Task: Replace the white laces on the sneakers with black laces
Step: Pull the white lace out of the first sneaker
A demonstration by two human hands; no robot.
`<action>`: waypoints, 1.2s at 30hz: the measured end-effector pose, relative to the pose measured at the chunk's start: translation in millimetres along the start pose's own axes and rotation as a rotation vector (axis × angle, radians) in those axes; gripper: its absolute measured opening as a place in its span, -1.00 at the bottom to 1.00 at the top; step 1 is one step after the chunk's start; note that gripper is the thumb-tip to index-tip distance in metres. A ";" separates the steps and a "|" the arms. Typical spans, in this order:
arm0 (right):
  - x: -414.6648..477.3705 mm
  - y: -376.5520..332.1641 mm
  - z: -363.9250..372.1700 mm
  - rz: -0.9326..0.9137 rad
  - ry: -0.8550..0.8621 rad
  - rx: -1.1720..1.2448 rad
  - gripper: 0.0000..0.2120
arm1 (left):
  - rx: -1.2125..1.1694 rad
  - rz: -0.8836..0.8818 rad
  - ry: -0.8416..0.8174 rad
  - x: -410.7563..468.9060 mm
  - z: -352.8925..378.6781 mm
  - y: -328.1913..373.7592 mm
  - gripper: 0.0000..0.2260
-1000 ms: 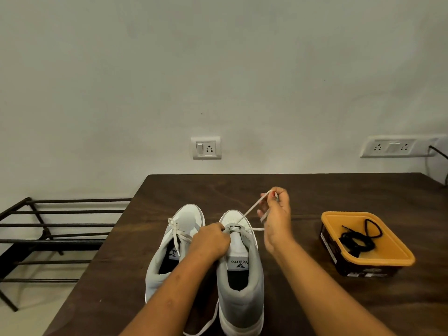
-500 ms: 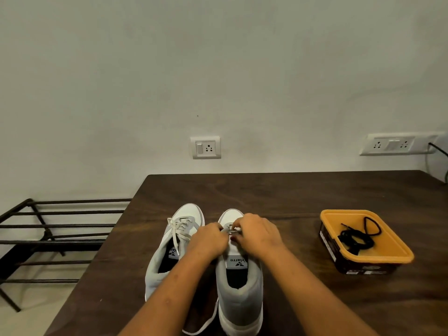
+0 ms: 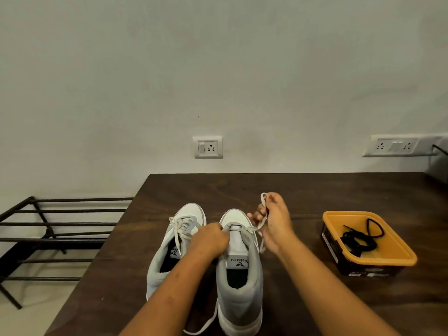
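**Unlacing the right-hand sneaker: grip and surroundings**

The right hand is raised just beyond and to the right of the right-hand sneaker, its fingers closed around a slack length of white lace; the lace loops over the top of the fingers, and its free end hangs down past the wrist side of the palm. From the hand the lace runs back to the front eyelets of that sneaker. The left hand is curled into a loose fist pressed on the inner edge of the same shoe, beside the tongue; whether it pinches lace or only the upper cannot be told, since the fingertips are hidden. Another stretch of white lace trails off the near edge of the shoe onto the table. The left-hand sneaker stands touching its partner, toes pointing away, its own white lace loosened but threaded. Well apart to the right, an orange-rimmed tub rests on the table and holds the coiled black laces. A dark metal rack stands off the table's left side, and a wall socket sits above the far edge.
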State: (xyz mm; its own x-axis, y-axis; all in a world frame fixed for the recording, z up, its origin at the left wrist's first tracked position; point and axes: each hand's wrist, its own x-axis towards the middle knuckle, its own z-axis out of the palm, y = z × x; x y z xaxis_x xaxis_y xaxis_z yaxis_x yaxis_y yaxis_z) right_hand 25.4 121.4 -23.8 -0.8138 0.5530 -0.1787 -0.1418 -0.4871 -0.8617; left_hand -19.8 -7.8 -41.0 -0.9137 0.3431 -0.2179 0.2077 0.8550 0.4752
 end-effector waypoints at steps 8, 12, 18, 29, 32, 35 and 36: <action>11.2 16.2 -25.2 -0.010 -0.180 -1.464 -0.63 | -0.038 -0.088 -0.106 -1.2 0.7 -10.7 -0.45; 2.7 26.5 -16.6 0.198 -0.264 -1.331 -0.43 | -0.058 -0.119 -0.096 -1.2 2.8 -16.6 -0.38; -9.1 45.1 12.3 0.126 -0.357 -1.435 -0.44 | -0.065 -0.108 0.018 -8.9 -4.0 -38.0 -0.53; -19.2 82.5 66.5 0.079 -0.465 -1.410 -0.44 | -0.168 -0.127 0.068 -11.3 -34.3 -94.6 -0.62; -23.0 88.8 74.0 0.058 -0.526 -1.417 -0.37 | -0.244 -0.117 0.135 -15.3 -38.0 -101.2 -0.63; -23.9 82.3 79.6 0.125 -0.567 -1.445 -0.34 | -0.296 -0.102 0.133 -19.0 -41.6 -108.4 -0.65; -23.0 76.2 81.4 0.158 -0.563 -1.447 -0.32 | -0.308 -0.101 0.119 -20.9 -44.0 -110.4 -0.66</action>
State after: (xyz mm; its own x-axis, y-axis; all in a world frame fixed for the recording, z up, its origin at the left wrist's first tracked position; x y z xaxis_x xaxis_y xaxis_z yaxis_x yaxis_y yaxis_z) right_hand -12.6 16.6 -46.8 -0.9128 0.0846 -0.3995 0.3365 0.7102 -0.6184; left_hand -39.0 -126.5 -51.5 -0.9624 0.1995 -0.1843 0.0158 0.7185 0.6953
